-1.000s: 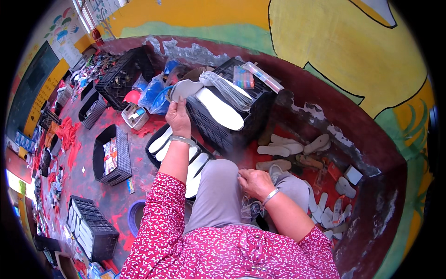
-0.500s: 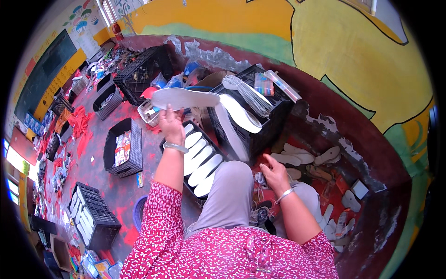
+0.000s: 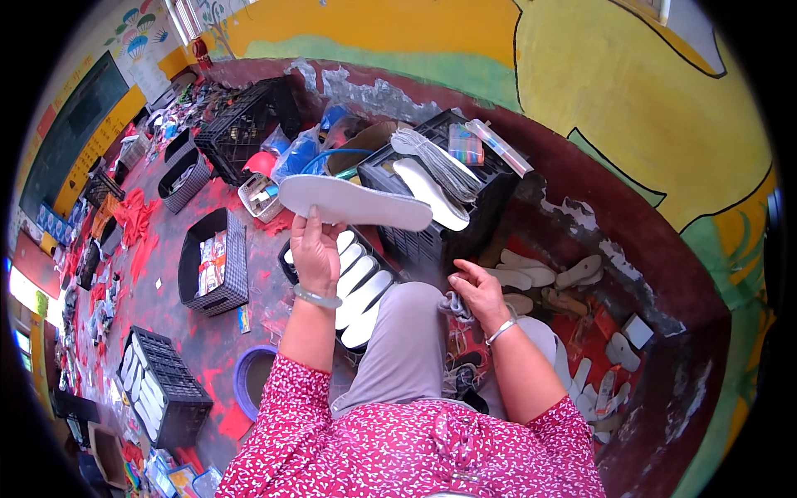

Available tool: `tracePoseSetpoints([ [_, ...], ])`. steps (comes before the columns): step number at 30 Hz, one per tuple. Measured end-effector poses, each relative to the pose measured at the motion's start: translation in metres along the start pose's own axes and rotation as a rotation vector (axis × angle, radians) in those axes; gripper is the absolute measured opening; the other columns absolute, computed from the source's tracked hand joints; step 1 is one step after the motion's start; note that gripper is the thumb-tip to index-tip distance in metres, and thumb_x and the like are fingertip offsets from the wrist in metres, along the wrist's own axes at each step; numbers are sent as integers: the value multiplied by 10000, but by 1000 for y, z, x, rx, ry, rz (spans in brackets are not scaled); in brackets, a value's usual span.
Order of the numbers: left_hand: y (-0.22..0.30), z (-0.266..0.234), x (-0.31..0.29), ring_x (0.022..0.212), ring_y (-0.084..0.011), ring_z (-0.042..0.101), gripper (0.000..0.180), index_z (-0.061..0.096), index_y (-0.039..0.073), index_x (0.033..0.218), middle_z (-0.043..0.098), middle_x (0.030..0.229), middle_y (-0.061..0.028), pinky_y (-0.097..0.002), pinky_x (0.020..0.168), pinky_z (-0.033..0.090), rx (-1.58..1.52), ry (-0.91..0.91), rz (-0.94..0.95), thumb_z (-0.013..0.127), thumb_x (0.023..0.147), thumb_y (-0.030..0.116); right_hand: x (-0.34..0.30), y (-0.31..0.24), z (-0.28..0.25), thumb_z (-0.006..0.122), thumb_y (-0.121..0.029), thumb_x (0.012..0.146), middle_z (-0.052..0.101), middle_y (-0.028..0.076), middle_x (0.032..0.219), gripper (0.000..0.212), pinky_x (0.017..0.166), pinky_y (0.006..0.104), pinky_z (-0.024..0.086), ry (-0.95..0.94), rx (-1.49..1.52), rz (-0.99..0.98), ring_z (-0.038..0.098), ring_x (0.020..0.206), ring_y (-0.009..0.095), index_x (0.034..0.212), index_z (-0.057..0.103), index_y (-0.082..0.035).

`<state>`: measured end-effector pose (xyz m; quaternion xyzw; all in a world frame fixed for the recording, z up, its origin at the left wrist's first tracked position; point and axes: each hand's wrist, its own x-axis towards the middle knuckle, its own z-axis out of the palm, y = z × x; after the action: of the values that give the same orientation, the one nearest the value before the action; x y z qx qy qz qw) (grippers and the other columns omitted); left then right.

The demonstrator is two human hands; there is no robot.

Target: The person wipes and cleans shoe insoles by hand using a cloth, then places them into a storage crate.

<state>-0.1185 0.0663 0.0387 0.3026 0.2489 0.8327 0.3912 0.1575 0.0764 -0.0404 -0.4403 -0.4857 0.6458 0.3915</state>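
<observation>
My left hand (image 3: pixel 317 253) is raised over the box and pinches the edge of a white shoe insole (image 3: pixel 357 202), held nearly level. Below it stands a dark long box (image 3: pixel 286 264) with a row of white insoles (image 3: pixel 365 288), partly hidden by my hand and knee. By my knee, my right hand (image 3: pixel 479 296) has its index finger out and the others curled around a small grey bundle (image 3: pixel 455 307), which I cannot make out well. Ahead, a black crate (image 3: pixel 415 241) bears a white insole (image 3: pixel 430 193) and a grey strapped bundle (image 3: pixel 436 162).
Loose insoles (image 3: pixel 527 270) and shoes lie on the floor at the right by the wall. To the left are a woven basket (image 3: pixel 217 299), a crate of insoles (image 3: pixel 178 407) and a purple-rimmed tub (image 3: pixel 241 382). Plastic bags (image 3: pixel 303 149) and another crate (image 3: pixel 241 129) stand beyond.
The insole in my left hand has shifted right and down. A second long insole that slanted in front of the black crate no longer shows there. My right hand has moved slightly up and left.
</observation>
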Motion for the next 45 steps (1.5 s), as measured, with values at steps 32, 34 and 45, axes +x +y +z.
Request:
tracePoseSetpoints([
  [32, -17, 21, -115, 956, -300, 640, 432, 399, -67, 1268, 576, 1139, -254, -378, 803, 548, -87, -300, -940, 536, 919, 148, -65, -13, -22, 552, -250, 943, 653, 40, 800, 305, 677, 230, 473, -382, -24, 44, 596, 722, 89, 879, 675, 21],
  [34, -15, 20, -116, 935, -300, 648, 431, 393, -14, 1303, 596, 1100, -233, -379, 780, 555, -81, -279, -1029, 534, 924, 137, -59, -18, -28, 564, -293, 935, 649, 55, 809, 304, 719, 269, 502, -133, 232, 138, 617, 747, 128, 932, 650, -1],
  [45, -47, 33, -160, 835, -190, 650, 263, 547, 11, 1120, 651, 924, -95, -318, 731, 538, 274, -405, -1025, 589, 919, 176, -53, -26, -23, 540, -415, 925, 549, 64, 1281, 510, 1057, 380, 317, -153, 859, -96, 488, 1202, 210, 1291, 499, -63],
])
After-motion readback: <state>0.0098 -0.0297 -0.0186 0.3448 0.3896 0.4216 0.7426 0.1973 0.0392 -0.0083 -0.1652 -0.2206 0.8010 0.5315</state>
